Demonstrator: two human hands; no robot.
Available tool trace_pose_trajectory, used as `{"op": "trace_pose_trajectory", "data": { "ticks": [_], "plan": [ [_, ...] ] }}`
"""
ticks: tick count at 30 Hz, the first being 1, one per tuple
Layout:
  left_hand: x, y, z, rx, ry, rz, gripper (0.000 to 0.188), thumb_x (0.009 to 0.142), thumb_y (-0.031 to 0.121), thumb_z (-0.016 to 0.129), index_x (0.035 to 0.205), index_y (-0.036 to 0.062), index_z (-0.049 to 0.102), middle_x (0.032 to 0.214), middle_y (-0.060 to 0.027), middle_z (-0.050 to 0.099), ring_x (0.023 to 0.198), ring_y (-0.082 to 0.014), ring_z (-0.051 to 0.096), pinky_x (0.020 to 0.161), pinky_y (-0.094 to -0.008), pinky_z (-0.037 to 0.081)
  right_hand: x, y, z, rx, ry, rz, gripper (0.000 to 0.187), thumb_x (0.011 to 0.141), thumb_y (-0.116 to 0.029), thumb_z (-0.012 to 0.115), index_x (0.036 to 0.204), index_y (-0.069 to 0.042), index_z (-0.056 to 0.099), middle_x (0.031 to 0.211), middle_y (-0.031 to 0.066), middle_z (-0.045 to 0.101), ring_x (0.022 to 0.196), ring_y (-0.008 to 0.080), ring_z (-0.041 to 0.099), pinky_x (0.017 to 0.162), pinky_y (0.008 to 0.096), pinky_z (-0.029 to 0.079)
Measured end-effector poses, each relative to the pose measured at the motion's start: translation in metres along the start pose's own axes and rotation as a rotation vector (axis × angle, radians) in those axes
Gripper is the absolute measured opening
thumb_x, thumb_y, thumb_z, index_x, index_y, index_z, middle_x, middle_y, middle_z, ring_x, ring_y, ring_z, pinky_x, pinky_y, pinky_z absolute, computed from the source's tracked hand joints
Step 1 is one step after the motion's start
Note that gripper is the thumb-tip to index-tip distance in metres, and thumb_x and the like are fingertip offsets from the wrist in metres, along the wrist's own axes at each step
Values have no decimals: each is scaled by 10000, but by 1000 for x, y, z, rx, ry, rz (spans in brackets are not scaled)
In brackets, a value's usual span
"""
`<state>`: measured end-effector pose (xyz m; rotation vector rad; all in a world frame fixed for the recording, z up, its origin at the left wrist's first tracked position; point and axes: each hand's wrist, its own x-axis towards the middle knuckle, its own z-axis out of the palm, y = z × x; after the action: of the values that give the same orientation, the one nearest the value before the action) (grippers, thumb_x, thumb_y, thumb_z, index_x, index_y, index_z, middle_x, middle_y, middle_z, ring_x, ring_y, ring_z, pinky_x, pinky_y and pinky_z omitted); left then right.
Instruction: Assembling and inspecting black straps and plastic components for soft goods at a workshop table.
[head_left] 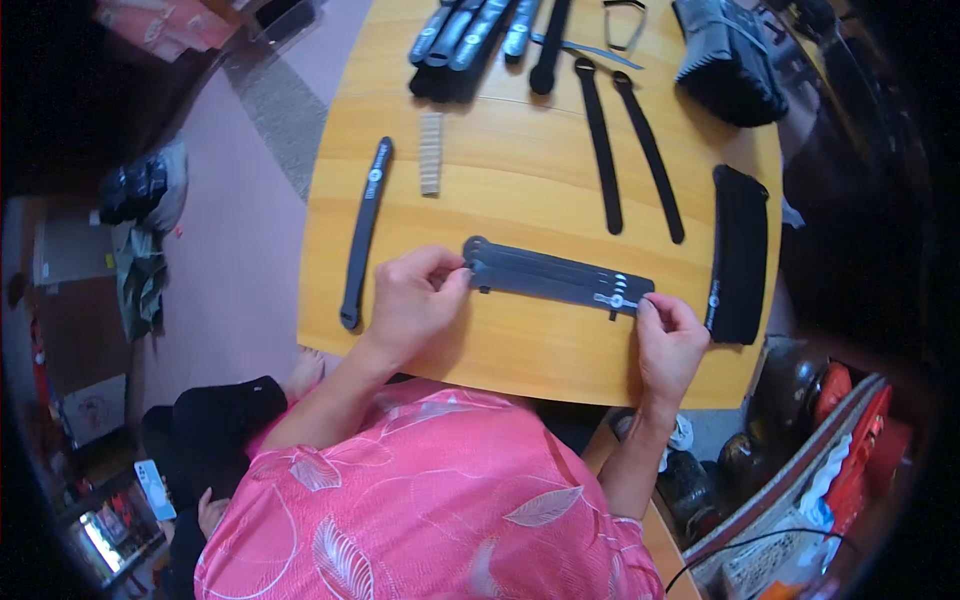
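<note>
A fanned stack of dark hook-and-loop straps [555,275] with white print stretches between my hands, low over the front of the wooden table. At its left end, by the rounded slotted heads, my left hand [420,295] pinches it between thumb and fingers. The printed right end is gripped by my right hand [670,340], thumb and fingers closed on its corner. Beside my left hand lies a single strap [367,235], printed near its far end. Past my right hand is a wide black bundle of straps [740,255].
Two loose black straps [600,145] lie across the wooden table [500,170]. A striped tan strip [430,153] is at centre left. Grey and black strap bundles [465,35] sit at the far edge, with a thick folded bundle [730,60] far right. A person with a phone [154,490] sits lower left.
</note>
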<state>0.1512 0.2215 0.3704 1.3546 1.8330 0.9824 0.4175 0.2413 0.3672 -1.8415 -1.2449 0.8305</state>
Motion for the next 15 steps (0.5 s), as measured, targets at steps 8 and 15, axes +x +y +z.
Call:
{"op": "trace_pose_trajectory", "data": {
  "ticks": [8, 15],
  "plan": [
    [0, -4, 3, 5, 0, -4, 58, 748, 29, 676, 774, -21, 660, 662, -104, 655, 571, -125, 629, 543, -252, 502, -2, 0, 3, 24, 17, 7, 86, 772, -19, 667, 827, 47, 674, 627, -26, 576, 551, 18, 446, 504, 185, 375],
    [1, -2, -1, 52, -32, -17, 98, 784, 55, 656, 828, -34, 660, 682, -66, 659, 618, -79, 600, 568, -234, 483, -2, -1, 6, -5, 43, -79, 70, 770, -13, 649, 806, 46, 663, 609, -1, 584, 537, 32, 464, 503, 199, 392]
  ]
}}
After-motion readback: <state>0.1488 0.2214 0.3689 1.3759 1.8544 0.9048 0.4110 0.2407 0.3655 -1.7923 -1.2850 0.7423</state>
